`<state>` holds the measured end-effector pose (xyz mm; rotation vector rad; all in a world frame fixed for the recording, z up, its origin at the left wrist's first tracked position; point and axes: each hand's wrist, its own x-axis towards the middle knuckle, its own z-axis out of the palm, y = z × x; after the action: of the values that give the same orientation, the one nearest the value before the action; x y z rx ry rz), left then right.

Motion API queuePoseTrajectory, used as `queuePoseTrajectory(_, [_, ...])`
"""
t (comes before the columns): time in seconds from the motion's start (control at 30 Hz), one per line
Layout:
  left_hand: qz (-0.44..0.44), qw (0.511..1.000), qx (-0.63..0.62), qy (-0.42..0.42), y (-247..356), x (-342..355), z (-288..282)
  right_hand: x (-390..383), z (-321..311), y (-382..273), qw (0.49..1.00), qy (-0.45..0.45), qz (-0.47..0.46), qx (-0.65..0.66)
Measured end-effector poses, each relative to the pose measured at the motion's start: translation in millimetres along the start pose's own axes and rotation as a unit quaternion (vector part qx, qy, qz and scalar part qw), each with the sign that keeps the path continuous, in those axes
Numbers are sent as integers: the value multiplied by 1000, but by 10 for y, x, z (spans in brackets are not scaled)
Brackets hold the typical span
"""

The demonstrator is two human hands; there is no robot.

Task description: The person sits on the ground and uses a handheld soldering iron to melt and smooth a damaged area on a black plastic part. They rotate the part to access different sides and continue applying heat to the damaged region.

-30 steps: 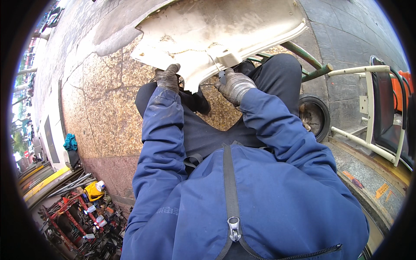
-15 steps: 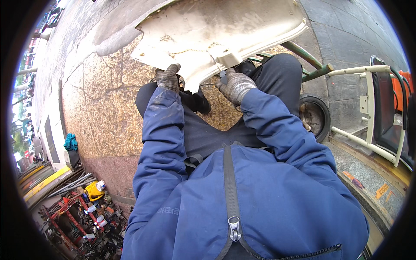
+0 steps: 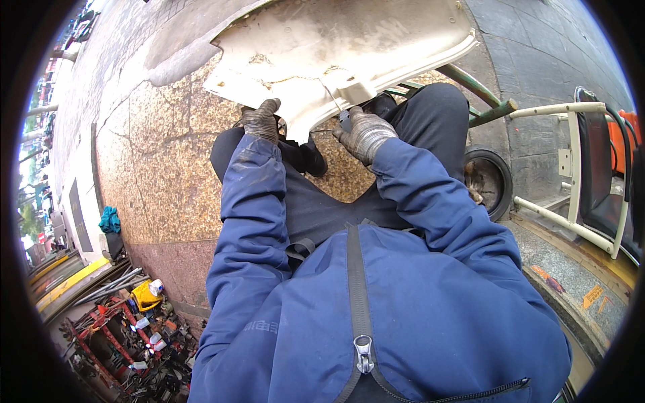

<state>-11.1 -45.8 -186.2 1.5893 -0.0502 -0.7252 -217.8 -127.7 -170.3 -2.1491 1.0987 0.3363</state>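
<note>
Looking down past our blue jacket, we see a large off-white body panel filling the twelve o'clock part of the view. It is a curved sheet, dull and stained, with rusty brown smears, scratches and a rolled lip along its right-hand rim. Its lower edge comes to a ragged point between our two gloved hands, and it rests tilted over our knees above the speckled stone pavement.

Our left hand, in a dirty grey work glove, sits at about eleven o'clock from our chest; its grip is curled closed over the panel's lower edge. Our right hand, at about one o'clock and gloved the same, is closed around a small tool whose tip touches the underside of the panel near a pale bracket; we cannot tell what kind of tool it is.

At three o'clock a small black wheel stands just beside our right knee, with a cream tubular frame beyond it. Green metal bars run under the panel at two o'clock. At eight o'clock, well apart, lies a jumble of red tools and a yellow container.
</note>
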Motion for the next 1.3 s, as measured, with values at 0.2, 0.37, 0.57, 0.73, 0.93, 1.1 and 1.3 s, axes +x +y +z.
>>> queuePoseTrajectory(0.2, [11, 998, -55, -10, -1, -52, 47, -30, -40, -42, 1000, -2, 1, -5])
queuePoseTrajectory(0.37, [26, 997, -68, -17, -36, -27, 36, -56, -70, -71, 1000, -7, -9, -10])
queuePoseTrajectory(0.57, [23, 999, -41, -15, -31, 22, 20, -45, -68, -78, 1000, -20, -9, -8])
queuePoseTrajectory(0.73, [19, 998, -58, -4, -60, 25, 12, -38, -45, -102, 1000, -9, -3, -2])
queuePoseTrajectory(0.93, [54, 998, -32, -19, -61, 28, 2, -32, -66, -89, 999, -21, -12, -22])
queuePoseTrajectory(1.1, [35, 998, -54, -14, -21, -52, 31, -40, -62, -108, 1000, -13, -19, -20])
queuePoseTrajectory(1.3, [21, 998, -50, -14, 6, -44, 27, -36, -73, -133, 1000, -14, -13, -22])
